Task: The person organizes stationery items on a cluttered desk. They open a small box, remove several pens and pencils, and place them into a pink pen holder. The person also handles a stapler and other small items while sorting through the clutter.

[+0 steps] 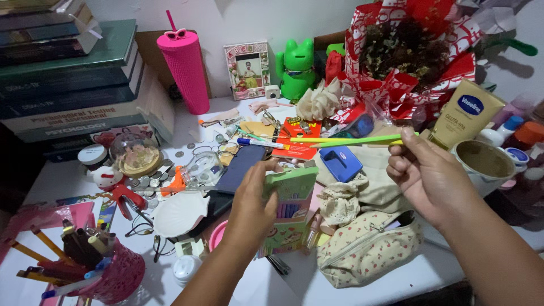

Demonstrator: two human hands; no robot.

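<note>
My left hand (250, 208) holds a green box of coloured pens (290, 211) upright above the desk, fingers wrapped round its left side. My right hand (432, 177) is raised to the right of it and pinches two thin pens, one green (357, 141) and one yellow (317, 139), which point left over the clutter. Below my right hand lies a cream floral zip pouch (368, 249), partly unzipped. A blue hole punch (340, 163) sits just behind the box.
A pink lattice pen cup (107, 275) with pencils stands at the front left. A stack of books (68, 73), a pink tumbler (186, 71), a green cat figure (297, 71), a red-wrapped bouquet (413, 54), a lotion tube (463, 116) and a mug (483, 164) crowd the desk.
</note>
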